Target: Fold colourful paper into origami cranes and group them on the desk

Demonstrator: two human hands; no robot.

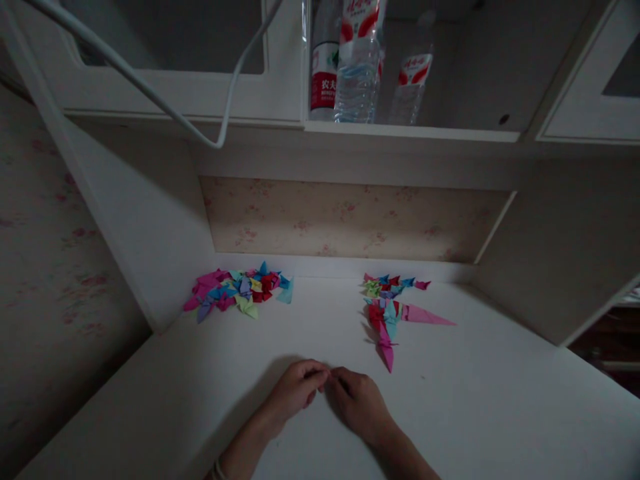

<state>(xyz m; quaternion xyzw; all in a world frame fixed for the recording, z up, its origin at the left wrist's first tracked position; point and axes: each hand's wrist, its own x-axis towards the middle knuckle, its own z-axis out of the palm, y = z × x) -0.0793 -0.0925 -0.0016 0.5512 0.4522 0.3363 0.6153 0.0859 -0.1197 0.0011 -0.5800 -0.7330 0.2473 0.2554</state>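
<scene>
My left hand (299, 388) and my right hand (357, 400) rest on the white desk (465, 407) near its front, fingertips meeting in a pinch at the middle. Both have their fingers curled together; whatever is between them is too small and dark to make out. A pile of small folded coloured paper pieces (239, 291) lies at the back left. A second group of folded pieces (391, 287) lies at the back right, with a longer pink and red assembled strip (384, 333) and a pink pointed piece (425, 315) running out from it, just beyond my right hand.
A shelf above the desk holds three plastic water bottles (357, 63). A white cable (150, 87) hangs across the upper left. Cabinet side panels (125, 220) close in the desk on the left and right. The scene is dim.
</scene>
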